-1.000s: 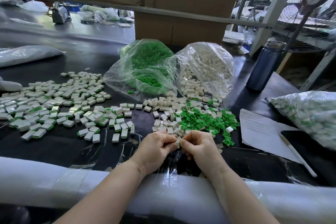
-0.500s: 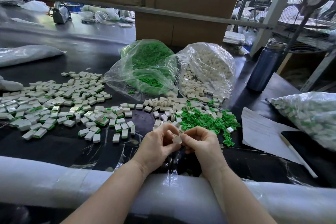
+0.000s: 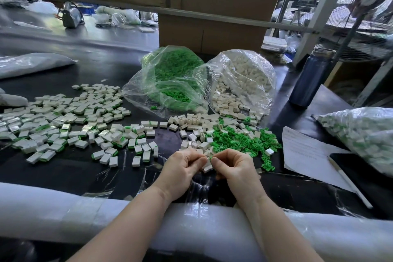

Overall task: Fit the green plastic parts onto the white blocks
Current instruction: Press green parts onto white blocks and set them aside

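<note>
Small white block [image 3: 207, 167], green part [image 3: 211, 158] at top, both hands' fingers [image 3: 200, 160] pinching it

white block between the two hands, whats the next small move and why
Probably press the green part fully home into the white block. The left hand and right hand pinch the pair together just above the black tabletop, and a sliver of green shows at the block's top, so it looks not quite seated. After that it could join the finished blocks on the left.

White block [image 3: 208, 165] and green part [image 3: 211, 157] pinched between fingertips.
</note>
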The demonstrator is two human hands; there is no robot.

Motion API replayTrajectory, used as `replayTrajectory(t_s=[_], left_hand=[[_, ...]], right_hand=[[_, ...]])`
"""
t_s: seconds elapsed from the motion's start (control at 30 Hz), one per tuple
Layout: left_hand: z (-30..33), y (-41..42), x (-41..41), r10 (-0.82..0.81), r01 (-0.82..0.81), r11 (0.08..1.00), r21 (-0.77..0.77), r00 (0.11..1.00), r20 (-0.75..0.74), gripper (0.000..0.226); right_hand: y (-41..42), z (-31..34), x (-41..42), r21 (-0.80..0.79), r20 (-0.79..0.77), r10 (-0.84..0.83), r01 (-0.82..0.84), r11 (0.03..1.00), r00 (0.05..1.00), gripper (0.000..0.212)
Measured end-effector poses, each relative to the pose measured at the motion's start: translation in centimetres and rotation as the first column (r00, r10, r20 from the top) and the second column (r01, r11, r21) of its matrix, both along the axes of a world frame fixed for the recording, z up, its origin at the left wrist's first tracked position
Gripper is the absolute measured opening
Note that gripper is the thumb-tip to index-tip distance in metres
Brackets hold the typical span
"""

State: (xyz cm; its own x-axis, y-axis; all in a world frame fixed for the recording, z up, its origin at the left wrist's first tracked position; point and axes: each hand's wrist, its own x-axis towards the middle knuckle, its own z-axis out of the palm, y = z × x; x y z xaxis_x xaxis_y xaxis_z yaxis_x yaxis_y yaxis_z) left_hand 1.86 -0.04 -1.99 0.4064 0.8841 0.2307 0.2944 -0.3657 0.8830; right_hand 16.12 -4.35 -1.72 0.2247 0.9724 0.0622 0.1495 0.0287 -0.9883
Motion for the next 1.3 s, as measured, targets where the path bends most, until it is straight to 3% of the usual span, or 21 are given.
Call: replayTrajectory(t_s=[0.17,0.43,0.83,0.93,1.1,1.3], left_hand=[[-0.09,-0.02,0.16,0.015,-0.014,1.000,0.021,0.999,-0.037,0.016],[0.26,-0.51,0.21,0.018,-0.003,0.989,-0.151,0.994,0.103,0.014],[0.37,-0.15,0.01,0.016,0.043,0.967,-0.251,0.974,0.227,0.018],[0.42,-0.21,0.02,0.001,0.056,0.971,-0.233,0.971,0.239,0.020],[0.50,-0.33,0.04,-0.018,0.055,0.979,-0.194,0.982,0.190,0.013],[0.56,-0.57,0.32,-0.035,0.063,0.983,-0.172,0.986,0.166,0.008]], right_hand=[[0.02,0.10,-0.05,0.001,0.016,-0.017,0.017,1.000,1.000,0.012],[-0.24,0.39,-0.13,0.092,0.056,-0.016,0.011,0.996,0.998,0.005],[0.02,-0.02,-0.10,0.115,0.029,0.023,-0.026,0.993,0.999,0.011],[0.14,-0.19,-0.24,0.098,0.007,0.045,-0.045,0.994,0.999,0.004],[0.09,-0.02,-0.45,0.052,-0.067,0.198,-0.195,0.979,0.978,0.019],[0.18,-0.22,-0.09,0.073,-0.073,0.223,-0.218,0.973,0.972,0.014]])
